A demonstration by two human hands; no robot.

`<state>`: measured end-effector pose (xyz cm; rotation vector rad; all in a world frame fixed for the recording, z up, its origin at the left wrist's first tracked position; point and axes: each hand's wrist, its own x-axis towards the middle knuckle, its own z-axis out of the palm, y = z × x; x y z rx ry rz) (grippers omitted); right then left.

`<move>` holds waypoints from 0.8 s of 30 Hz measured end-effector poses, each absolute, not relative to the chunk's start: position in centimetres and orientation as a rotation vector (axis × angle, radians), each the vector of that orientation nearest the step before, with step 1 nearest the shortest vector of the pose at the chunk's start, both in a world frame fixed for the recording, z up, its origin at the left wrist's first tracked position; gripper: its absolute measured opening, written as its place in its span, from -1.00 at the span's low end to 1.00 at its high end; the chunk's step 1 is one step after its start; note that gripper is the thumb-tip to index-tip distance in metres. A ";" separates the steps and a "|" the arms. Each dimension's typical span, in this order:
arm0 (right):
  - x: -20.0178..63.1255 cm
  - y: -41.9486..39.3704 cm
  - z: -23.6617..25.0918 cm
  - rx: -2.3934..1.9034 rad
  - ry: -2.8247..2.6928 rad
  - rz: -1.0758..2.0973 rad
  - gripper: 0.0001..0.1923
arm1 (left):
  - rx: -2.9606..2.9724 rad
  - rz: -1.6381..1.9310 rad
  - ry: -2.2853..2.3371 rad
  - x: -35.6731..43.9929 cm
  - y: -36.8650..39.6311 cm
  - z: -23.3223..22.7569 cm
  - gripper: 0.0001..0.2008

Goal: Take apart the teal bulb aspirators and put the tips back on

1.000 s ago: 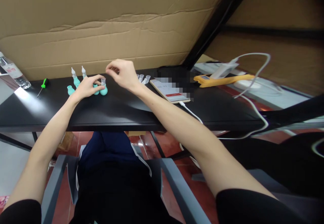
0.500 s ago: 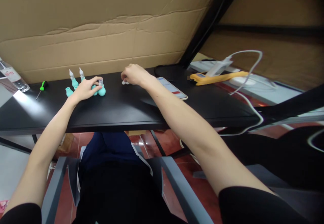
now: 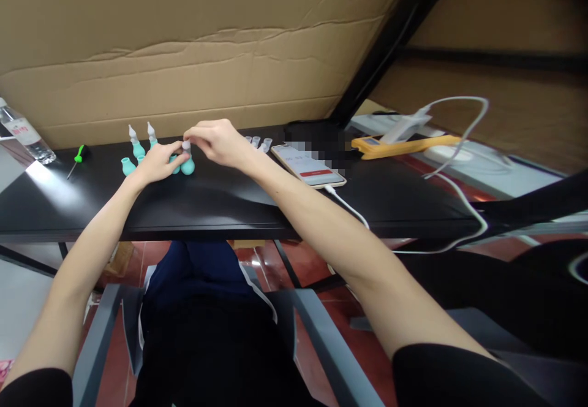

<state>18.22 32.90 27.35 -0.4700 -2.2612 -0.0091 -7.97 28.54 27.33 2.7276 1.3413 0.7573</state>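
My left hand (image 3: 157, 163) is closed by thumb and forefinger on the neck of a teal squeeze bulb (image 3: 188, 167), one of several that look like nasal aspirator parts. My right hand (image 3: 221, 142) pinches a small whitish tip (image 3: 186, 145) at the top of that bulb; whether it is seated there is hidden by the fingers. Behind my left hand stand two teal bulbs with pointed pale nozzles, a left one (image 3: 136, 143) and a right one (image 3: 152, 134). An open-topped teal bulb (image 3: 127, 166) sits left of my wrist, with others partly covered by my hand.
Several clear plastic collars (image 3: 266, 144) stand right of my right hand, beside a phone (image 3: 312, 165) on a white cable. A green-and-black screwdriver (image 3: 78, 157) and a water bottle (image 3: 28, 137) are at the left. A yellow meter (image 3: 404, 145) lies at the right, cardboard (image 3: 206, 88) behind.
My right hand has moved left from the small whitish pieces to the bulb at my left hand, bringing a tip. The clear collars and more of the phone have come into view.
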 end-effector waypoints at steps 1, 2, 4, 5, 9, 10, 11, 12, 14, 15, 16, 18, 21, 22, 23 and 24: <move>18.0 32.9 27.2 -0.449 -2.275 -0.025 -0.66 | 2.725 0.756 1.342 -8.0 28.5 27.3 -0.63; 17.8 32.8 27.1 -0.436 -2.280 -0.031 -0.64 | 2.721 0.754 1.342 -7.9 28.5 27.3 -0.64; 17.6 32.5 27.1 -0.443 -2.282 -0.017 -0.65 | 2.716 0.758 1.345 -7.9 28.5 27.2 -0.64; 17.6 32.2 27.2 -0.471 -2.283 -0.002 -0.66 | 2.716 0.759 1.347 -7.8 28.5 27.2 -0.64; 17.4 31.2 27.7 -0.726 -2.280 0.088 -0.68 | 2.733 0.749 1.343 -7.7 28.7 27.2 -0.63; 17.4 31.1 27.8 -0.777 -2.269 0.114 -0.68 | 2.745 0.741 1.338 -7.6 28.7 27.2 -0.64; 17.3 31.0 27.9 -0.808 -2.255 0.143 -0.68 | 2.760 0.737 1.331 -7.6 28.7 27.2 -0.64; 17.3 31.1 27.9 -0.821 -2.240 0.173 -0.68 | 2.774 0.732 1.322 -7.6 28.8 27.2 -0.65; 17.3 31.2 27.9 -0.821 -2.208 0.238 -0.69 | 2.791 0.734 1.305 -7.6 28.9 27.1 -0.66; 17.3 31.3 27.9 -0.819 -2.195 0.268 -0.70 | 2.790 0.739 1.300 -7.6 28.9 27.1 -0.67; 17.3 31.4 27.9 -0.819 -2.182 0.291 -0.71 | 2.782 0.743 1.298 -7.6 28.9 27.1 -0.67; 17.2 31.5 28.0 -0.821 -2.162 0.313 -0.74 | 2.760 0.742 1.305 -7.5 28.8 27.1 -0.68; 17.0 31.8 28.1 -0.803 -2.156 0.319 -0.81 | 2.726 0.715 1.341 -7.4 28.6 27.1 -0.70; 16.9 31.9 28.1 -0.791 -2.159 0.319 -0.83 | 2.719 0.701 1.359 -7.3 28.6 27.2 -0.70; 16.9 32.1 28.1 -0.780 -2.163 0.315 -0.85 | 2.718 0.687 1.376 -7.2 28.5 27.2 -0.70; 16.9 32.2 28.1 -0.770 -2.166 0.307 -0.86 | 2.721 0.674 1.387 -7.2 28.5 27.2 -0.71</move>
